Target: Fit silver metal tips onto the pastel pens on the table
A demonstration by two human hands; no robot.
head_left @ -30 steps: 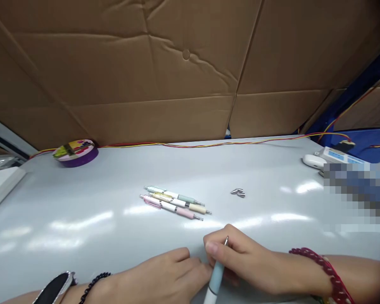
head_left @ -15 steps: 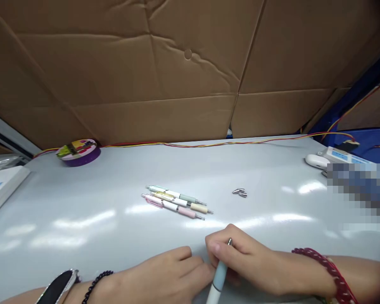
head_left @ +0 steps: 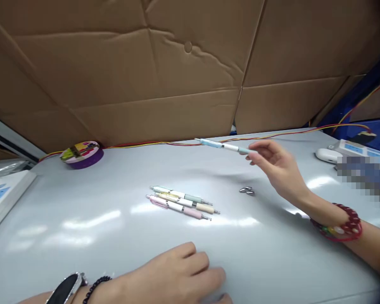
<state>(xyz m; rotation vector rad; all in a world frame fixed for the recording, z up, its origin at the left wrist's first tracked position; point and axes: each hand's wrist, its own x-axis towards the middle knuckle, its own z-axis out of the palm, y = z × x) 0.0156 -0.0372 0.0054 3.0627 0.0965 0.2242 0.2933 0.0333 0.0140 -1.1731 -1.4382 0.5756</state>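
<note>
My right hand (head_left: 280, 171) is raised over the right part of the table, its thumb and fingers pinching one end of a light-blue and white pen (head_left: 231, 147). That pen points left and is held in the air, nearly level. Below it, a mint-green pen (head_left: 193, 197), a yellow pen (head_left: 204, 207) and a pink pen (head_left: 192, 212) lie side by side on the tabletop. Small silver cone tips (head_left: 247, 191) sit in a cluster to their right. My left hand (head_left: 174, 274) rests at the bottom edge with curled fingers; whatever they may hold is hidden.
Cardboard (head_left: 164, 76) stands behind the grey table (head_left: 120, 253). A red and yellow cable (head_left: 139, 145) runs along the back edge. A purple round tin (head_left: 85, 156) is at back left, a white box (head_left: 6, 196) at left, and a white rounded device (head_left: 327, 155) at right.
My right hand has moved from beside my left hand up and to the right, carrying the blue pen, which now points left. My left hand stays low, fingers curled.
</note>
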